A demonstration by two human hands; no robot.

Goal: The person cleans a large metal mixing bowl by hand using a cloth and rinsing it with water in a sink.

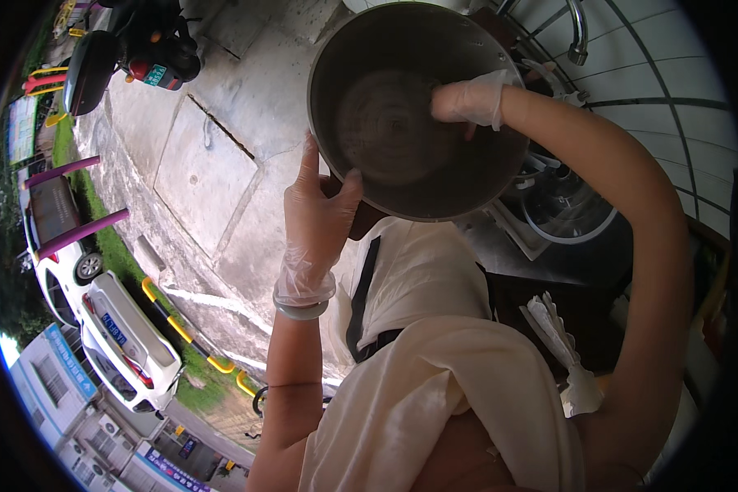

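Note:
A large dark cooking pot (400, 166) is tilted so that its open mouth faces me. My left hand (320, 209), in a clear disposable glove, grips the brown side handle (364, 221), with the thumb over the rim. Inside the pot, my right hand (464, 101) presses against the inner wall, its gloved fingers curled. Whether those fingers hold anything is unclear. Another brown handle (489, 27) shows at the far upper rim. Fine circular marks ring the pot's base.
A chrome faucet (578, 46) hangs by a white tiled wall (646, 80). Below it, a round transparent vessel or lid (569, 212) rests near a metal counter (547, 265). Concrete paving (209, 172) lies at left, with a parked scooter (154, 55) and a white car (129, 332) beyond.

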